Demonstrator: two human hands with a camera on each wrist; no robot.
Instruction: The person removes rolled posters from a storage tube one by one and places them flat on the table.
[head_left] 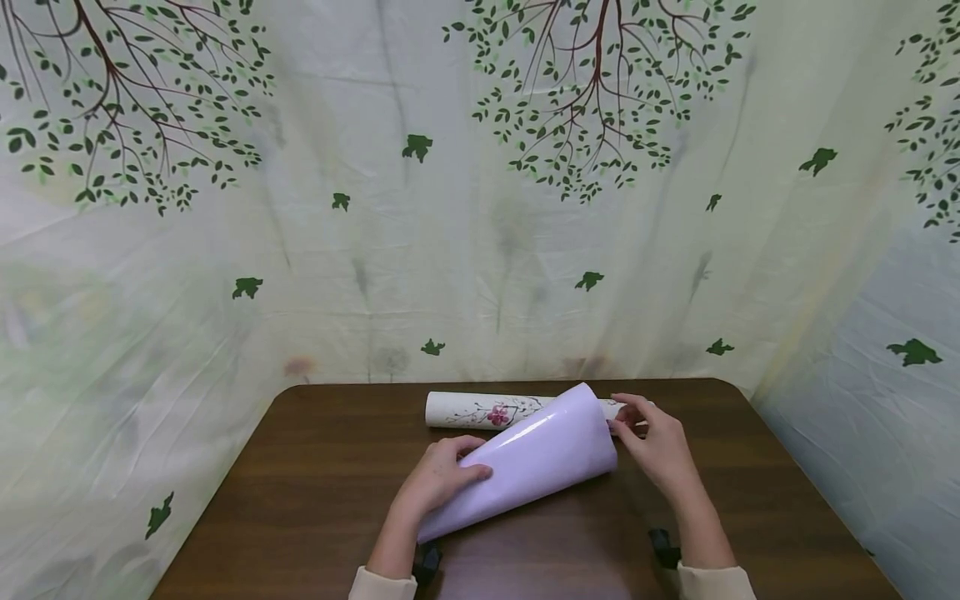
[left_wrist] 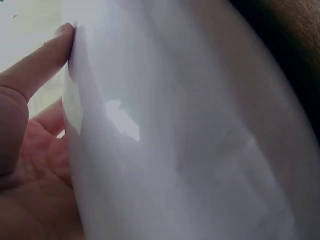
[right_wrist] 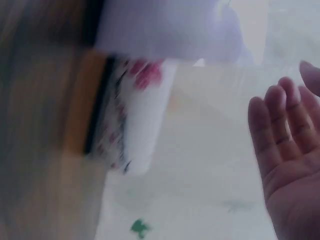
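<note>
A glossy pale-lilac rolled sheet (head_left: pixel 536 454) slants across the middle of the table, its wide end up and to the right. My left hand (head_left: pixel 442 473) grips it near the lower left end, thumb on the near face, other fingers partly hidden behind. The left wrist view shows that sheet (left_wrist: pixel 175 120) close up, creased, beside the left hand (left_wrist: pixel 40 165). Just off the wide end is my right hand (head_left: pixel 656 437). In the right wrist view the right hand (right_wrist: pixel 295 150) has its fingers extended, apart from the sheet, with nothing held.
Behind the sheet lies a white roll with pink blossoms and dark twigs (head_left: pixel 480 410), partly covered by it. The brown wooden table (head_left: pixel 315 483) has rounded far corners. A hanging cloth with leaf prints (head_left: pixel 465 250) surrounds the table.
</note>
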